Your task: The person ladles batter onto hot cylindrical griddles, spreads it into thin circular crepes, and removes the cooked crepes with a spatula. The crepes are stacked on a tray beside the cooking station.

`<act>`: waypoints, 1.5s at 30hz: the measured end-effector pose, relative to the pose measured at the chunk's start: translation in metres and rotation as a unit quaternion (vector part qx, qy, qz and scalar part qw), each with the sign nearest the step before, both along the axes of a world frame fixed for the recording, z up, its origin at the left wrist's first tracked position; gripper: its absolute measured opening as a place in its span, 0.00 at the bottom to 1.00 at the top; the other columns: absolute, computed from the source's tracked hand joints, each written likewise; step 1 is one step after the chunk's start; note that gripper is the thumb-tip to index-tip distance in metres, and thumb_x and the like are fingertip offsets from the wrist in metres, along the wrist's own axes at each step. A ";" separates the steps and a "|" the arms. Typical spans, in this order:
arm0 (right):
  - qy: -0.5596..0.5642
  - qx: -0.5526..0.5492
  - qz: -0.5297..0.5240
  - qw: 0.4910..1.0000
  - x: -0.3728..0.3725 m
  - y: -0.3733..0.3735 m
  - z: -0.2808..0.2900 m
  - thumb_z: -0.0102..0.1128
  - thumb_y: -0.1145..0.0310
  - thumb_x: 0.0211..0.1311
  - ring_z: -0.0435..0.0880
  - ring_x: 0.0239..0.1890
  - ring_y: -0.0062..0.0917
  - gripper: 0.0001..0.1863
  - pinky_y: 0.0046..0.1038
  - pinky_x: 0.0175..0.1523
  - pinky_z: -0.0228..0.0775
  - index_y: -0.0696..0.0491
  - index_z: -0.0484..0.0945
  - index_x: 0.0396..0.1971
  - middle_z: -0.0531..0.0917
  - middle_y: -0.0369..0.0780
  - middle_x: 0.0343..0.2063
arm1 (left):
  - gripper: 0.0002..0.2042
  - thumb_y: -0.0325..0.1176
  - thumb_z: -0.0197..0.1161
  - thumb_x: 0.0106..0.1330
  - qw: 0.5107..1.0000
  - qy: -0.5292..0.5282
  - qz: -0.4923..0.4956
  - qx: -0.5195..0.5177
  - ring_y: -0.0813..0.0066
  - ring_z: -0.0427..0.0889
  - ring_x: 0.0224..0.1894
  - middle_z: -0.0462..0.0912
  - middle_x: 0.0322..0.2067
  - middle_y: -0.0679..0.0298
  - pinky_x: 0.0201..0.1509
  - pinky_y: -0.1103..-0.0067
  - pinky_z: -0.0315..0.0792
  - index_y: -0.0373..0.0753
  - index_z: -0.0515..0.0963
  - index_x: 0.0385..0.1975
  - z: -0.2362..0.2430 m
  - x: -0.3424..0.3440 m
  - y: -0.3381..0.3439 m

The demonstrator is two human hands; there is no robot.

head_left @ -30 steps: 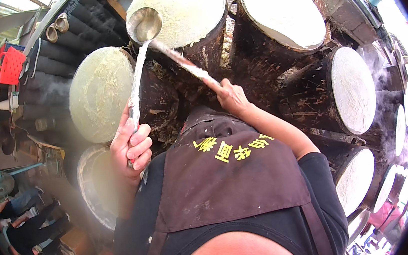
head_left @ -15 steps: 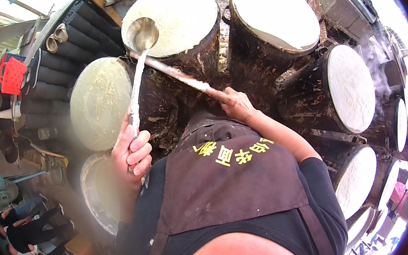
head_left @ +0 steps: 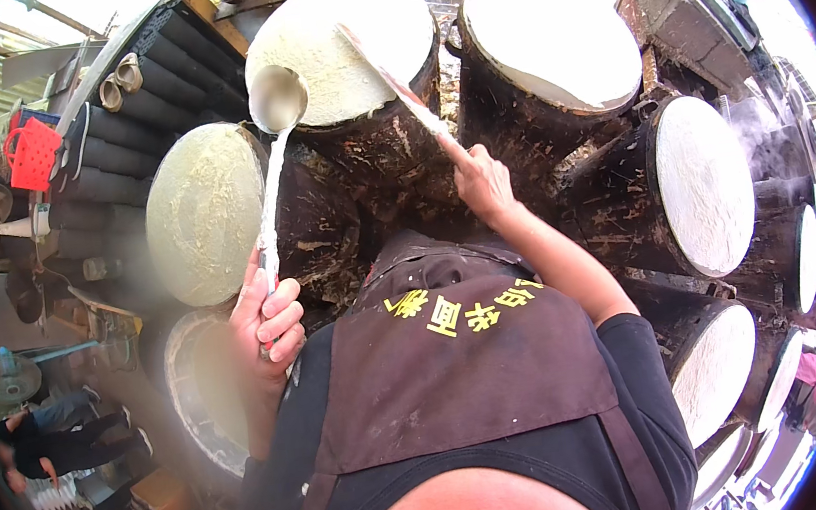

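My left hand [head_left: 273, 323] is closed around the batter-coated handle of a metal ladle [head_left: 278, 99]. The ladle's bowl rests at or just over the front left of a round white surface [head_left: 312, 34] on a dark drum at top centre. My right hand [head_left: 483, 181] grips a long flat stick [head_left: 413, 101], reddish and smeared white, whose far end reaches over that same surface, right of the ladle. A pale, batter-covered drum top [head_left: 204, 213] stands left of the ladle handle, and another white-topped drum [head_left: 549, 37] stands at upper right.
More dark drums [head_left: 702, 181] with white tops curve down the right, some steaming. A hazy round vessel [head_left: 212, 388] sits at lower left. Farther left are a red plastic item [head_left: 34, 152], a fan [head_left: 14, 375] and other people [head_left: 77, 444] in dark clothes.
The stick has swung from behind the ladle to farther right, its tip higher on the centre drum top. My right hand has moved right. The ladle sits slightly lower and left.
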State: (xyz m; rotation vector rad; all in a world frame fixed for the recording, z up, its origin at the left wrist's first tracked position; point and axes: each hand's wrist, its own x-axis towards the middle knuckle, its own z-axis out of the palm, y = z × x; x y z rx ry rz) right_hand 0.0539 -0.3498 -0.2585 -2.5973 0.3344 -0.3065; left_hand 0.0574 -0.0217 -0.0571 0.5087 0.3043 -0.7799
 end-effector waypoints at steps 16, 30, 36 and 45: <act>0.044 -0.042 0.094 0.994 -0.021 -0.007 -0.009 0.52 0.78 0.55 0.81 0.24 0.43 0.37 0.42 0.29 0.76 0.32 0.63 0.65 0.73 0.48 0.29 | 0.21 0.36 0.38 0.78 1.000 0.001 -0.027 0.005 0.87 0.61 0.14 0.60 0.23 0.69 0.09 0.88 0.60 0.52 0.53 0.69 0.003 -0.006 -0.014; -0.068 0.163 0.046 0.983 -0.045 -0.015 0.014 0.56 0.79 0.53 0.83 0.44 0.37 0.32 0.33 0.51 0.72 0.45 0.69 0.62 0.82 0.49 0.43 | 0.18 0.33 0.48 0.74 0.994 0.003 -0.107 0.016 0.89 0.60 0.13 0.62 0.21 0.71 0.09 0.88 0.61 0.57 0.63 0.61 -0.001 0.018 -0.042; -0.132 0.235 0.090 0.959 -0.024 -0.001 0.106 0.61 0.78 0.55 0.78 0.57 0.34 0.31 0.30 0.59 0.69 0.51 0.70 0.61 0.78 0.47 0.54 | 0.18 0.35 0.50 0.74 0.988 0.006 -0.157 -0.002 0.88 0.60 0.15 0.61 0.22 0.70 0.10 0.88 0.60 0.57 0.63 0.62 -0.021 0.029 -0.056; -0.050 0.207 0.387 0.897 -0.017 0.022 0.151 0.61 0.65 0.57 0.84 0.34 0.42 0.21 0.39 0.41 0.77 0.51 0.75 0.51 0.83 0.46 0.36 | 0.24 0.49 0.44 0.75 0.952 -0.071 -0.218 0.205 0.91 0.55 0.11 0.60 0.20 0.74 0.07 0.91 0.53 0.60 0.54 0.69 -0.026 0.017 -0.102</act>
